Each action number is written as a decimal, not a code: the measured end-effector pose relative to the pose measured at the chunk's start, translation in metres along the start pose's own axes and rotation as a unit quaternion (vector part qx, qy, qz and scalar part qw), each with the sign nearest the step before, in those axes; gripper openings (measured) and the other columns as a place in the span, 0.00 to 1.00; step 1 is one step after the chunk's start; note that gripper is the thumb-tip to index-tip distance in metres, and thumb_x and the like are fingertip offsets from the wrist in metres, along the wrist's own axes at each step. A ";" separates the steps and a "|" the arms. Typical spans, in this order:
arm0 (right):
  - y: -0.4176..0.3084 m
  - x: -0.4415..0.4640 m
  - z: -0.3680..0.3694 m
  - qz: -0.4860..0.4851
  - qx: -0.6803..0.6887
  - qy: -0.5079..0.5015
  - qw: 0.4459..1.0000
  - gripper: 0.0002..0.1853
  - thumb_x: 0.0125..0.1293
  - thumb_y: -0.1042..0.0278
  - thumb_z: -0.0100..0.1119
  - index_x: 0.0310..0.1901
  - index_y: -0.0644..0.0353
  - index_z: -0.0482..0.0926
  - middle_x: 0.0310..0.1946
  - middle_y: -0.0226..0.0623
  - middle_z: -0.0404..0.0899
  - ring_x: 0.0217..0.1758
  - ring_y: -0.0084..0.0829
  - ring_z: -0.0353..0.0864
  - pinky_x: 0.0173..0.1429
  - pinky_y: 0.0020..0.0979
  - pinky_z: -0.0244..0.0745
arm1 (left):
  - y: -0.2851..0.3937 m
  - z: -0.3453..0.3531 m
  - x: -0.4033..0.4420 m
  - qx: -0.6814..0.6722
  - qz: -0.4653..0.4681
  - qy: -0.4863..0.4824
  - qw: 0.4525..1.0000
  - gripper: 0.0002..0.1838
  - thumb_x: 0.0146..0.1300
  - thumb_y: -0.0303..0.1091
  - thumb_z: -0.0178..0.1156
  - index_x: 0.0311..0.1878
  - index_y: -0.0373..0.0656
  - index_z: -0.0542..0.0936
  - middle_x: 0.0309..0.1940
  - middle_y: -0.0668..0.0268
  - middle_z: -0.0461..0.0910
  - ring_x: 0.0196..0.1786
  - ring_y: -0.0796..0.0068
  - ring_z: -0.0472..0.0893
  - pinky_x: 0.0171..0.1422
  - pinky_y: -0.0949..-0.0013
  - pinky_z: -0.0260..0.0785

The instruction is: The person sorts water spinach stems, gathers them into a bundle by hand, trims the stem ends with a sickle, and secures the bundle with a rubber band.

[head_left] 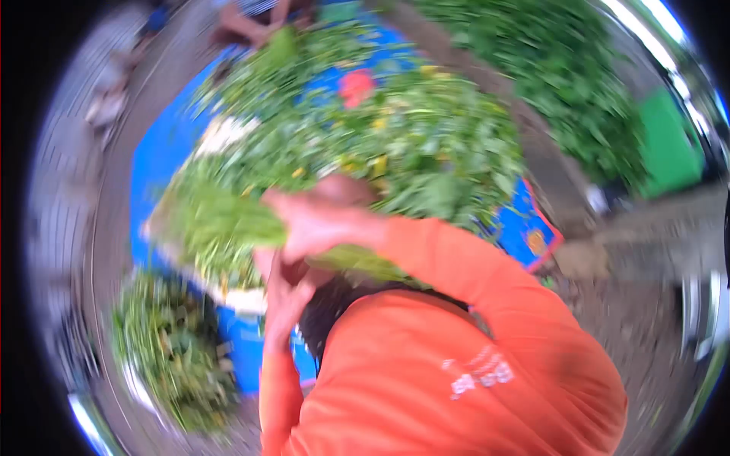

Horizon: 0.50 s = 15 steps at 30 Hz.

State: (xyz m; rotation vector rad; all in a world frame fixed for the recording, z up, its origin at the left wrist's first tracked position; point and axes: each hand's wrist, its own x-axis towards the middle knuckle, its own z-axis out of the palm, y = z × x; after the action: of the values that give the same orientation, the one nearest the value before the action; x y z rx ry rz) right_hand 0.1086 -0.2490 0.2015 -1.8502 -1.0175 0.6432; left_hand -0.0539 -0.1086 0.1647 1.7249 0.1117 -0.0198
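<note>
A bunch of leafy greens [224,220] is held up in front of my orange-sleeved body, blurred by motion. My right hand [319,224] is closed around its middle, with pale green stems [357,262] showing on the other side of the hand. Just below, my left hand [283,292] grips the bunch from underneath, its fingers partly hidden. Behind both hands lies a wide heap of loose greens [449,121] with some yellow leaves, spread on a blue sheet [156,163].
A red item [357,87] lies among the greens. At lower left stands another pile of greens [175,349]. More dark green leaves [555,76] lie beyond a ledge at upper right, near a green panel [669,144]. Another person's hands [258,30] are at the sheet's far end.
</note>
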 end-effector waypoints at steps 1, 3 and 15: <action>-0.053 -0.020 -0.031 0.065 -0.046 0.014 0.997 0.45 0.50 0.56 0.81 0.69 0.59 0.70 0.48 0.53 0.89 0.50 0.54 0.91 0.54 0.49 0.85 | -0.011 -0.009 0.017 0.016 0.050 0.092 0.994 0.42 0.71 0.58 0.70 0.74 0.36 0.70 0.66 0.58 0.77 0.68 0.65 0.77 0.72 0.59 0.73; -0.048 0.009 -0.015 -0.048 -0.070 0.062 0.994 0.48 0.51 0.61 0.80 0.74 0.56 0.67 0.52 0.54 0.89 0.52 0.58 0.91 0.57 0.50 0.85 | 0.011 -0.018 0.068 -0.138 0.162 0.164 0.963 0.40 0.75 0.56 0.69 0.77 0.38 0.68 0.67 0.58 0.79 0.66 0.66 0.80 0.71 0.60 0.75; -0.154 -0.003 0.024 -0.335 -0.183 0.164 0.909 0.55 0.65 0.51 0.76 0.82 0.74 0.54 0.78 0.70 0.63 0.77 0.68 0.70 0.79 0.51 0.72 | 0.245 -0.118 -0.024 0.163 0.159 0.128 0.965 0.32 0.50 0.29 0.80 0.60 0.34 0.83 0.50 0.65 0.89 0.51 0.75 0.84 0.61 0.66 0.78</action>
State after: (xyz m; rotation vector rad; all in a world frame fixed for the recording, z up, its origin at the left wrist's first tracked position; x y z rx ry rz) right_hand 0.0299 -0.2015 0.3272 -1.6679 -1.4967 -0.2809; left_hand -0.0631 -0.0309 0.4263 2.0515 0.0198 0.4443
